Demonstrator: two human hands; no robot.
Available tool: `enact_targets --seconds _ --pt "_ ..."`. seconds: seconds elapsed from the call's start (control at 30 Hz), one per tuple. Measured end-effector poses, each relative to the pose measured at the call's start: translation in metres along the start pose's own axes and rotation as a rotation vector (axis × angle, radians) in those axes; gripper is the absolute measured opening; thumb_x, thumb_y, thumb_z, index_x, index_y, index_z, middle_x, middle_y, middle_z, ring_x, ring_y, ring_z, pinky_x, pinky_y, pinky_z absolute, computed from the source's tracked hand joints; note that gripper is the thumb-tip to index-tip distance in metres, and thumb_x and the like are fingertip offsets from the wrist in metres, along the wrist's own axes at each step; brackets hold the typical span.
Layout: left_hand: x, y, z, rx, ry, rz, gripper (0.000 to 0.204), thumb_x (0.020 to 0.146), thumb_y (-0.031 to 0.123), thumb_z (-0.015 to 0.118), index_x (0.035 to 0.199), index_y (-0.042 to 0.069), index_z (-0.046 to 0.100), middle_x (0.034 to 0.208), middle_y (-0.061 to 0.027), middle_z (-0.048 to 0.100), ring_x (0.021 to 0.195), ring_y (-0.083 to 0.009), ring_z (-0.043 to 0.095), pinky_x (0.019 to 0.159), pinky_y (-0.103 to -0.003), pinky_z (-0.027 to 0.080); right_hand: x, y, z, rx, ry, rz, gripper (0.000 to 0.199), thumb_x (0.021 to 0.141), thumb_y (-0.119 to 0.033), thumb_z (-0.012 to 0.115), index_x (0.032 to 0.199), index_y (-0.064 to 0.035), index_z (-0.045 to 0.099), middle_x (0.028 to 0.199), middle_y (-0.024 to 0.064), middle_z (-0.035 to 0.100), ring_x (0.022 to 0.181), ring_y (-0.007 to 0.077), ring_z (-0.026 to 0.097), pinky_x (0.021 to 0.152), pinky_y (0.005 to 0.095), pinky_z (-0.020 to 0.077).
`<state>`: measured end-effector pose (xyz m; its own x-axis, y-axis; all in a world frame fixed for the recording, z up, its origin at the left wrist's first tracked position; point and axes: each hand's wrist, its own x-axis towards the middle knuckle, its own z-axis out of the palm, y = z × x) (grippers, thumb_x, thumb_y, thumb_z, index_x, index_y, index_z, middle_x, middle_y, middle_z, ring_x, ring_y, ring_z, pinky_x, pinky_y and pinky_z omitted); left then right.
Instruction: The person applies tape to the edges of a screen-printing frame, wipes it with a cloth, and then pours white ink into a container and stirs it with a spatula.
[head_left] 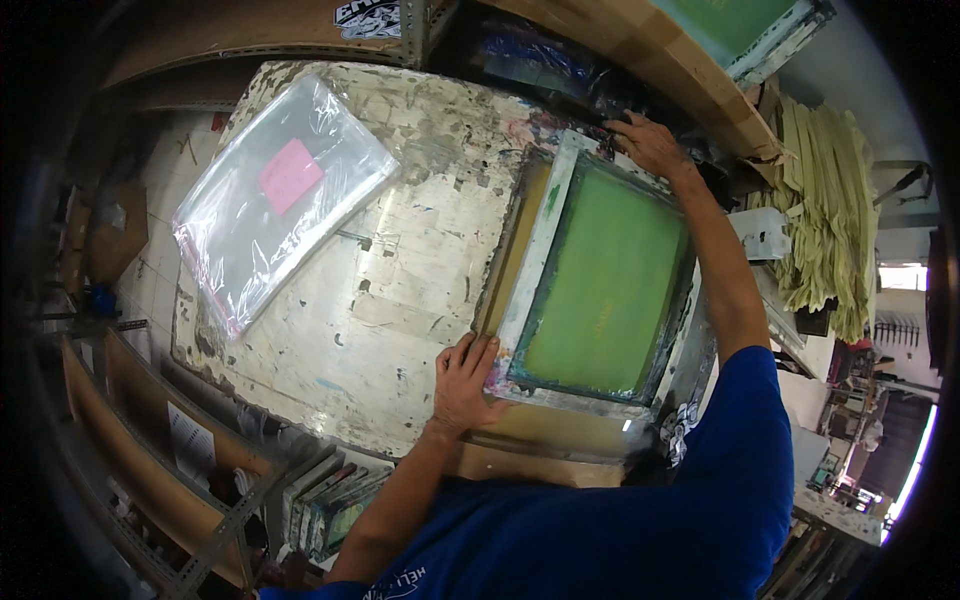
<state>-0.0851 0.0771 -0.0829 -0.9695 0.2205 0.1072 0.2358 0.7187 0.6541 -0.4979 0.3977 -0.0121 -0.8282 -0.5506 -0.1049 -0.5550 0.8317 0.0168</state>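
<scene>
A screen printing frame [537, 270] with green mesh [608, 285] lies on the right part of a paint-stained table [420, 250]. My left hand [466, 385] grips its near left corner, fingers on the frame's side and thumb along the near edge. At the frame's far end is my right hand [652, 148], its fingers curled at a dark part just beyond the frame. What those fingers hold is hard to make out. Under the frame, a tan board [515, 250] shows along the left and near sides.
On the table's left lies a stack of clear plastic bags [235, 245] with a pink paper [291, 177] on it. Yellowish cloth strips [825, 200] hang at the right. Several framed screens [335, 505] stand below the near edge, beside wooden shelves [160, 430]. A cardboard piece [640, 45] borders the far side.
</scene>
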Motion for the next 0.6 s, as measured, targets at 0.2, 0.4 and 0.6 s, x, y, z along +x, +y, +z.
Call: enact_targets --seconds 0.2,0.4,0.6 --pt "-0.001 0.001 0.002 0.070 -0.006 0.002 0.095 0.066 0.054 0.077 0.140 0.001 0.050 0.140 -0.0150 0.054 0.131 -0.0357 0.046 0.104 -0.049 0.032 0.005 0.017 0.001 -0.115 0.009 -0.224 0.039 0.097 -0.024 0.054 0.133 -0.0117 0.054 0.146 0.0175 0.047 0.138 0.0393 0.039 0.112 0.0461 0.0377" --pt "0.001 0.004 0.002 0.093 -0.028 -0.009 0.095 0.068 0.058 0.076 0.140 0.002 0.050 0.140 -0.0148 0.054 0.131 -0.0355 0.046 0.104 -0.049 0.032 0.021 0.026 0.009 -0.101 0.152 -0.497 0.017 0.084 -0.009 0.055 0.101 -0.0027 0.054 0.113 0.0160 0.057 0.108 0.0375 0.053 0.093 0.0488 0.0448" --pt "0.000 0.004 0.005 0.080 -0.017 -0.005 0.095 0.070 0.060 0.075 0.141 0.002 0.050 0.142 -0.0145 0.054 0.132 -0.0362 0.045 0.104 -0.050 0.032 0.024 0.036 0.034 -0.028 0.185 -0.387 0.019 0.082 -0.007 0.053 0.100 -0.0015 0.054 0.104 0.0179 0.060 0.103 0.0390 0.056 0.091 0.0500 0.0467"
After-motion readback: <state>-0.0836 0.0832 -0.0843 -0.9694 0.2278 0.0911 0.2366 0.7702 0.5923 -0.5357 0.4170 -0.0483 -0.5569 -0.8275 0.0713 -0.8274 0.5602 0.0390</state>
